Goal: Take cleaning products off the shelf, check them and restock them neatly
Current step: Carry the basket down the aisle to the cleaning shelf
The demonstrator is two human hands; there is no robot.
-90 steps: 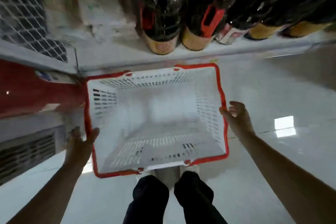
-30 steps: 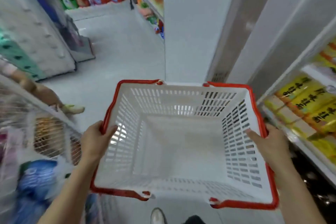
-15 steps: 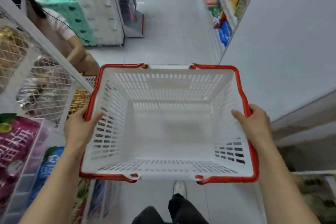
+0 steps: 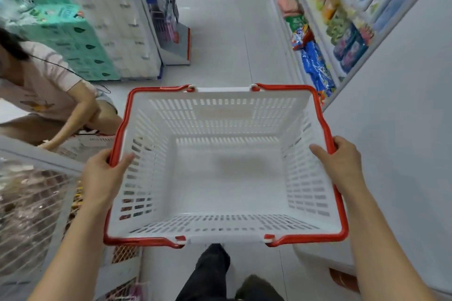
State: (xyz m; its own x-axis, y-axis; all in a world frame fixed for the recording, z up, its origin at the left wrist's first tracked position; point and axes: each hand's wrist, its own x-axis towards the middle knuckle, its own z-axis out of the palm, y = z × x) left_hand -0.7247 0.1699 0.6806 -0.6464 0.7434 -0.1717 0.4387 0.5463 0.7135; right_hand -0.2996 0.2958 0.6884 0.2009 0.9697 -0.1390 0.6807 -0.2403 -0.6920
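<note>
Since half a second ago the right-hand shelf (image 4: pixel 297 63) has drawn nearer, and the crouching person (image 4: pixel 49 80) on my left shows more fully. My left hand (image 4: pixel 105 176) grips the basket (image 4: pixel 220 117) by its left red rim, and my right hand (image 4: pixel 342 164) grips the right rim. Open floor (image 4: pixel 220 44) runs ahead between them. The cleaning packs (image 4: pixel 315 68) sit low on the shelf, their labels too blurred to read.
</note>
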